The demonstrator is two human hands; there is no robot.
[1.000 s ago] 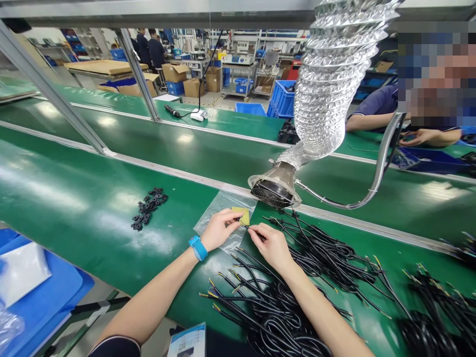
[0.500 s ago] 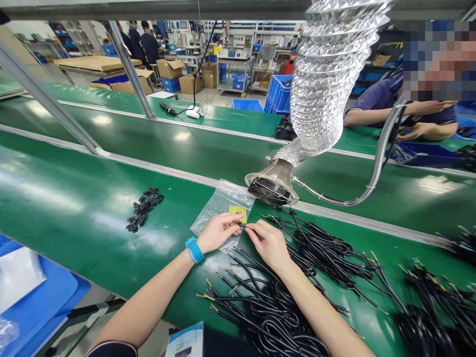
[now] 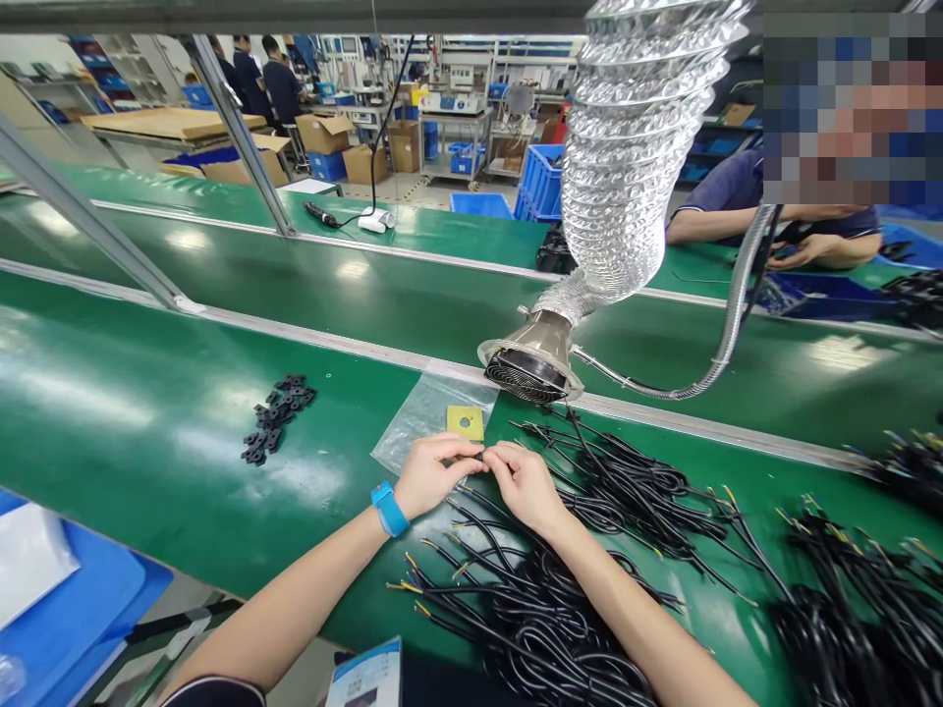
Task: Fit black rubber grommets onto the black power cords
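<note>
My left hand [image 3: 436, 473], with a blue band at the wrist, pinches a small black part [image 3: 478, 456] that is mostly hidden by the fingers. Fingertip to fingertip with it, my right hand [image 3: 522, 481] is closed on the end of a black cable, largely covered by the hand. Just beyond the fingers, a yellow square pad [image 3: 465, 422] with a dark round spot lies on a clear plastic bag [image 3: 413, 417]. Below my right forearm spreads a heap of black cables [image 3: 549, 624] with bare coloured wire ends.
Small black plastic pieces [image 3: 276, 420] lie in a pile to the left. A fume duct hood [image 3: 531, 363] hangs low beyond my hands. More black cables [image 3: 640, 481] lie to the right. Across the line a co-worker's hands [image 3: 803, 250] are busy above a blue tray.
Both hands have come slightly nearer to me and closer together, so the yellow pad is now uncovered. The cable end between the fingers shows less than before.
</note>
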